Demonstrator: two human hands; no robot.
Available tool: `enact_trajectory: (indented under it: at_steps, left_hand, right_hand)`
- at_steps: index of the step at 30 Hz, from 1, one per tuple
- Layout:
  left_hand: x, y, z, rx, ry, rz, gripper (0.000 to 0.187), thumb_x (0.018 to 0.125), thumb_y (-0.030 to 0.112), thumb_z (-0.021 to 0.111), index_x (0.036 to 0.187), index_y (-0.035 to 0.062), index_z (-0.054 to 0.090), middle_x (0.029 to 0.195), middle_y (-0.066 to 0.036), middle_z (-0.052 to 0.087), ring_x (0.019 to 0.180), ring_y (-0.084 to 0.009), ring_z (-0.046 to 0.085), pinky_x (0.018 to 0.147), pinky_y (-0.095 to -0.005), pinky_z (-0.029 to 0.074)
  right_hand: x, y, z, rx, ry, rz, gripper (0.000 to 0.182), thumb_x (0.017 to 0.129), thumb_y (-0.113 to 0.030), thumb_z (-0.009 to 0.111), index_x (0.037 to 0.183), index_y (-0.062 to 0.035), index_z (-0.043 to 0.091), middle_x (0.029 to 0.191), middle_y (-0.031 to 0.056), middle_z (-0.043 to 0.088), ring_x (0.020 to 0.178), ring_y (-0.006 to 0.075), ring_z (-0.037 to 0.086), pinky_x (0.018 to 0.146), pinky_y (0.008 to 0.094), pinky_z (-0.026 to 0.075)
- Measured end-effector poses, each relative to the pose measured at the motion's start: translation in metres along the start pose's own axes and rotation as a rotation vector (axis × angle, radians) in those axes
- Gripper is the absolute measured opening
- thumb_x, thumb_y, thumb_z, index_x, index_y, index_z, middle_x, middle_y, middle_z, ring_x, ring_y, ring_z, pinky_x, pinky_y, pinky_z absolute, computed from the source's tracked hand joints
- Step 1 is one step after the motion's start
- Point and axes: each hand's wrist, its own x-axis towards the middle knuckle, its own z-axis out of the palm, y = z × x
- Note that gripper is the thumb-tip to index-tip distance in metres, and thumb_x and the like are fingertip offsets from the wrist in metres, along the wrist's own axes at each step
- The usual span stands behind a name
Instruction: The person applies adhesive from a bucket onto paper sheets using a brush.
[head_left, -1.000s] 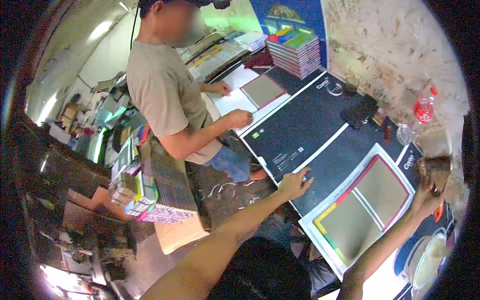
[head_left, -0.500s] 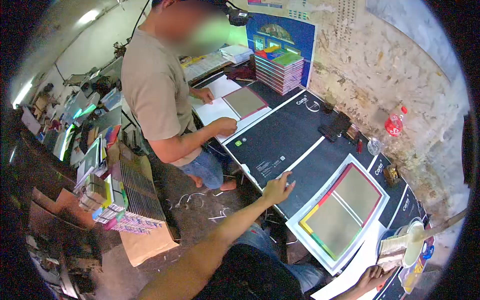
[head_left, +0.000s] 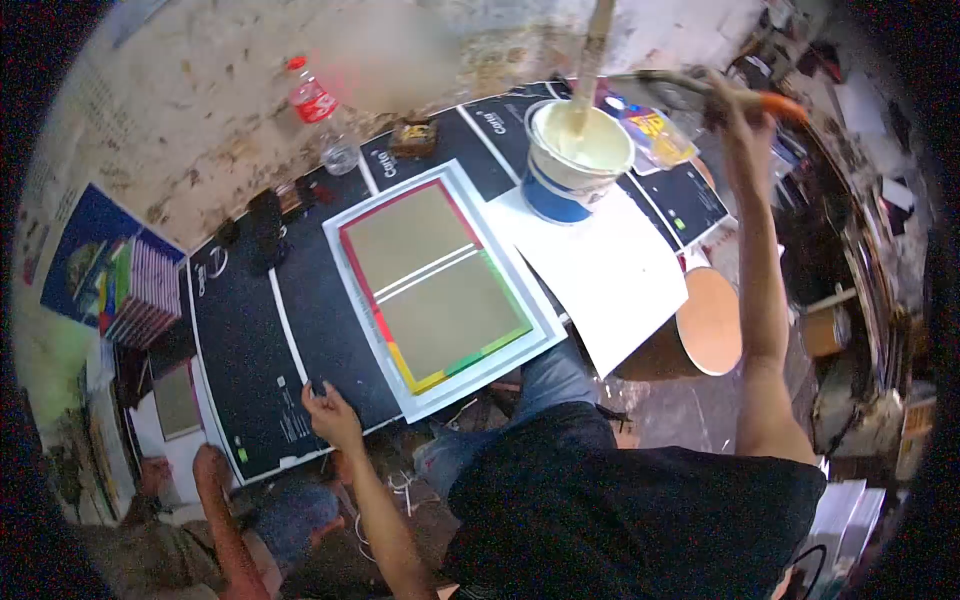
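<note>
My left hand (head_left: pixel 333 418) hovers at the front edge of the black table, fingers loosely bent and apart, with nothing clear in them. Right of it lies a book cover sheet (head_left: pixel 548 322) with grey boards framed by red, yellow and green edges, and a white strip between the boards. My right hand (head_left: pixel 742 125) is raised at the far right, its fingers closed around an orange-handled tool (head_left: pixel 783 106); blur hides its exact kind. Left of that hand, a white and blue bucket (head_left: pixel 560 197) of pale paste stands on white paper (head_left: pixel 612 262), a wooden stick (head_left: pixel 592 50) in it.
A co-worker's hands (head_left: pixel 210 468) rest by another grey board (head_left: pixel 178 402) at lower left. A stack of books (head_left: pixel 150 295) stands behind them. Along the wall are a plastic bottle (head_left: pixel 316 106), a dark object (head_left: pixel 265 230) and a small box (head_left: pixel 413 138). A round stool (head_left: pixel 708 320) is below right.
The view has swung to the right. My right hand has risen from beside the bucket and now holds the orange-handled tool. My left hand stays near the table's front edge.
</note>
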Motion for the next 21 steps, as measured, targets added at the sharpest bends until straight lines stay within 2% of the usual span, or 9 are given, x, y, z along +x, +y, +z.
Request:
enact_trajectory:
  at_steps: [4,8,10,12,13,14,16,19,21]
  left_hand:
    - [0.001,0.005,0.000,0.054,0.037,0.125,0.033,0.092,0.021,0.058,0.118,0.0024,0.050,0.055,-0.005,0.045,0.048,-0.0194,0.047,0.049,-0.0362,0.037]
    - [0.001,0.006,-0.001,0.088,0.018,0.094,0.031,0.091,0.020,0.059,0.116,0.0015,0.051,0.056,-0.005,0.045,0.048,-0.0196,0.048,0.049,-0.0363,0.038]
    - [0.001,0.002,0.000,0.082,0.026,0.096,0.032,0.091,0.020,0.059,0.116,0.0014,0.052,0.056,-0.005,0.046,0.048,-0.0197,0.048,0.049,-0.0364,0.038]
    - [0.002,0.001,0.002,0.080,0.024,0.100,0.032,0.091,0.021,0.059,0.116,0.0013,0.052,0.056,-0.005,0.047,0.048,-0.0198,0.048,0.049,-0.0363,0.039]
    - [0.002,0.001,0.001,0.085,0.016,0.102,0.032,0.091,0.021,0.059,0.116,0.0014,0.052,0.056,-0.005,0.047,0.048,-0.0198,0.048,0.049,-0.0362,0.039]
    - [0.003,0.004,0.001,0.089,0.011,0.106,0.032,0.091,0.021,0.059,0.116,0.0014,0.052,0.056,-0.005,0.048,0.048,-0.0198,0.049,0.049,-0.0361,0.039]
    - [0.002,0.006,-0.001,0.115,-0.003,0.076,0.033,0.091,0.022,0.058,0.115,0.0011,0.051,0.056,-0.005,0.048,0.049,-0.0194,0.049,0.049,-0.0355,0.039]
    - [0.003,0.008,-0.002,0.090,-0.035,0.054,0.031,0.091,0.020,0.059,0.115,0.0010,0.053,0.057,-0.005,0.048,0.049,-0.0169,0.048,0.049,-0.0345,0.038]
    - [0.002,0.008,-0.001,0.062,-0.005,0.062,0.030,0.091,0.020,0.059,0.114,0.0012,0.053,0.057,-0.005,0.048,0.049,-0.0160,0.047,0.049,-0.0340,0.037]
  right_hand:
    - [0.017,0.013,0.037,-0.238,-0.262,0.106,0.028,0.086,-0.032,0.069,0.084,-0.0037,0.068,0.069,0.0000,0.062,0.056,0.0066,0.054,0.049,0.0219,0.040]
    - [0.040,0.092,0.066,-0.523,-0.563,0.045,0.036,0.079,-0.036,0.075,0.084,-0.0018,0.069,0.071,0.0031,0.064,0.059,0.0114,0.059,0.052,0.0245,0.045]
    - [0.038,0.115,0.088,-0.499,-0.642,0.032,0.033,0.075,-0.031,0.077,0.084,0.0001,0.069,0.071,0.0053,0.066,0.060,0.0148,0.062,0.055,0.0261,0.049]
    - [0.045,0.172,0.106,-0.604,-0.830,0.066,0.047,0.064,-0.041,0.081,0.087,-0.0033,0.065,0.079,0.0132,0.068,0.070,0.0261,0.066,0.065,0.0371,0.051]
    - [0.038,0.178,0.117,-0.588,-0.942,0.227,0.051,0.059,-0.041,0.084,0.086,-0.0031,0.063,0.082,0.0154,0.067,0.076,0.0281,0.066,0.069,0.0391,0.051]
    - [0.026,0.184,0.125,-0.590,-0.864,0.092,0.056,0.057,-0.041,0.085,0.091,-0.0035,0.060,0.085,0.0167,0.067,0.080,0.0292,0.065,0.071,0.0399,0.051]
    - [0.017,0.187,0.134,-0.668,-0.913,0.076,0.050,0.065,-0.030,0.081,0.099,0.0006,0.060,0.088,0.0144,0.067,0.080,0.0238,0.064,0.070,0.0342,0.051]
    - [0.026,0.174,0.129,-0.632,-1.049,0.224,0.052,0.065,-0.030,0.082,0.100,0.0006,0.059,0.087,0.0147,0.067,0.079,0.0233,0.064,0.069,0.0354,0.051]
    - [0.041,0.148,0.116,-0.705,-1.017,0.148,0.054,0.065,-0.035,0.082,0.100,-0.0014,0.058,0.088,0.0141,0.067,0.081,0.0231,0.065,0.070,0.0353,0.052]
